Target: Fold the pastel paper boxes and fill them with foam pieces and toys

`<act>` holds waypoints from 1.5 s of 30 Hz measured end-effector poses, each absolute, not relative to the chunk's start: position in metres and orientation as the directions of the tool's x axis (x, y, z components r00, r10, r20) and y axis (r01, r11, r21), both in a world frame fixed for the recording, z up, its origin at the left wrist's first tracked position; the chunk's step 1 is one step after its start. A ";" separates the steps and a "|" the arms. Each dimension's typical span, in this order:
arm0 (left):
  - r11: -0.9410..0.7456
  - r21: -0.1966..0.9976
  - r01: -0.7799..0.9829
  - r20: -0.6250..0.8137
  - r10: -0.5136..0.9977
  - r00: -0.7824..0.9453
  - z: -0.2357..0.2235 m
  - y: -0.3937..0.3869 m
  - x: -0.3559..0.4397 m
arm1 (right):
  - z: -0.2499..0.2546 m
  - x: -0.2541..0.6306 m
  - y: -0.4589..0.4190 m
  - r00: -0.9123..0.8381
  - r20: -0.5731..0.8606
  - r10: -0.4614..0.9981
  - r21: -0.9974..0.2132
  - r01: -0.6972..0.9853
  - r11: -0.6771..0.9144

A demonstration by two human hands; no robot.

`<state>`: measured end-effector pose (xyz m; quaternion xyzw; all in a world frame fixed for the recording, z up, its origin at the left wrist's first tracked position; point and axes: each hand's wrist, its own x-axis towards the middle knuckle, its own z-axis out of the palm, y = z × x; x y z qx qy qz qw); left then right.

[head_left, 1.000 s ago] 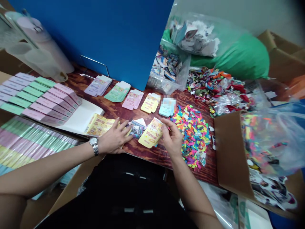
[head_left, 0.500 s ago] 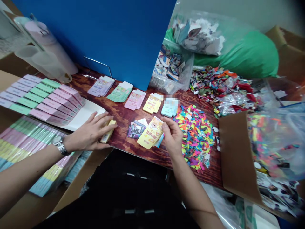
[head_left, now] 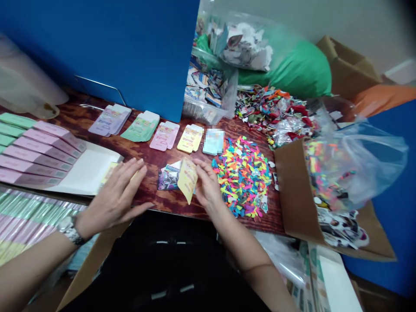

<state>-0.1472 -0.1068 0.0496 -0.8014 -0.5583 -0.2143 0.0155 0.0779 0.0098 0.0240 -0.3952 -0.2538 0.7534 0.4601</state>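
My left hand lies with its fingers stretched out and partly apart at the front edge of the table. It covers part of a small yellow box, which sits at the near end of the white tray. My right hand pinches a flat yellow printed carton between thumb and fingers. A sliver of light blue shows behind that carton. Just left of it, several printed cards lie on the table, partly covered.
Flat cartons in purple, green, pink, yellow and blue stacks line the back. Colourful small pieces are heaped right of my right hand. Beyond stands a cardboard box. Pink boxes fill the tray's left part. A blue panel rises behind.
My left hand has moved from gripping the yellow box to lying spread, and the box now rests in the tray. The carton in my right hand has tilted steeper. The view has swung right.
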 end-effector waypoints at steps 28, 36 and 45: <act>-0.050 0.739 0.672 0.256 0.944 -0.211 0.002 -0.061 -0.075 | 0.030 0.176 0.053 -0.487 0.088 0.869 -0.802 0.483 0.352; -0.061 0.701 0.711 0.221 0.966 -0.136 0.001 -0.052 -0.066 | 0.062 0.157 0.030 -0.353 0.512 0.783 -0.666 0.413 0.621; -0.051 0.686 0.725 0.154 0.985 -0.077 -0.007 -0.047 -0.058 | 0.065 0.168 0.027 -0.212 0.384 0.899 -0.780 0.446 0.438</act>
